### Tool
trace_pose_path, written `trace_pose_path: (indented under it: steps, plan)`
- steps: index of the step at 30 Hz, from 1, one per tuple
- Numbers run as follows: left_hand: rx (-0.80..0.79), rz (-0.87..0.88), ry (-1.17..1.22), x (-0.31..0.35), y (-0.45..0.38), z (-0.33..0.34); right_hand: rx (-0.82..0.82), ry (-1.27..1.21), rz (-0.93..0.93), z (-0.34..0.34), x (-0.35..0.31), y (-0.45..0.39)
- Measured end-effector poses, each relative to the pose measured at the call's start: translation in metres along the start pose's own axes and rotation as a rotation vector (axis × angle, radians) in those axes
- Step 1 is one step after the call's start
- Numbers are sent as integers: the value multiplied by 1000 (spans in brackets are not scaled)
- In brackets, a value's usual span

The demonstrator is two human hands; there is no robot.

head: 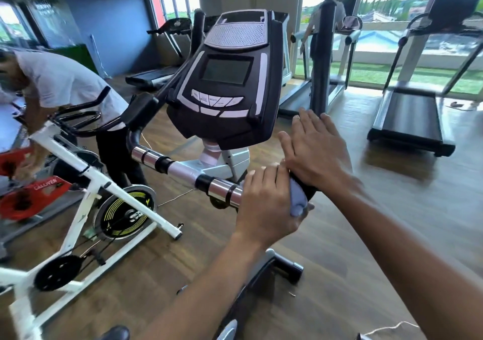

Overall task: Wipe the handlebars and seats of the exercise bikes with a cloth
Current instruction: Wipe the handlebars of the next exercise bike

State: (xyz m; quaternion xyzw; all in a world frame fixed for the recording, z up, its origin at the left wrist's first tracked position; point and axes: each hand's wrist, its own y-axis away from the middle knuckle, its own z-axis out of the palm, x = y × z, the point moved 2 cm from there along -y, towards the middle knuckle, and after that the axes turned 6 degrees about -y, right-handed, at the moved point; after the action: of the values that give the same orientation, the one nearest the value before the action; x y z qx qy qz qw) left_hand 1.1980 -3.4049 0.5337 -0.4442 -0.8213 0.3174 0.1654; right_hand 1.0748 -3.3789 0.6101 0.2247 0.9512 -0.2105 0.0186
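The left hand (pixel 264 203) gripped the right end of the bike's handlebar (pixel 183 172), a pale cloth (pixel 298 198) wrapped under its fingers. The right hand (pixel 313 151) lay flat, fingers straight, on the same grip just beside it. The console (pixel 224 83) stood directly above. Probable risk: the bunched cloth could slip off the rounded grip, leaving the chrome sensor bands unwiped; no seat was visible.
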Motion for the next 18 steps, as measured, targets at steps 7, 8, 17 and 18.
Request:
trace_pose_path:
  steps: [7, 8, 17, 18]
  plan:
    - [189, -45, 270, -75, -4, -57, 0, 34, -7, -2, -1, 3]
    - [220, -175, 235, -88, -3, -65, 6, 38, -4, -2, -1, 3]
    - [78, -15, 205, -27, 35, -12, 27, 99, -7, 2, -2, 0]
    - [81, 79, 211, -31, 31, -12, 25, 96, -10, 1, -2, 0]
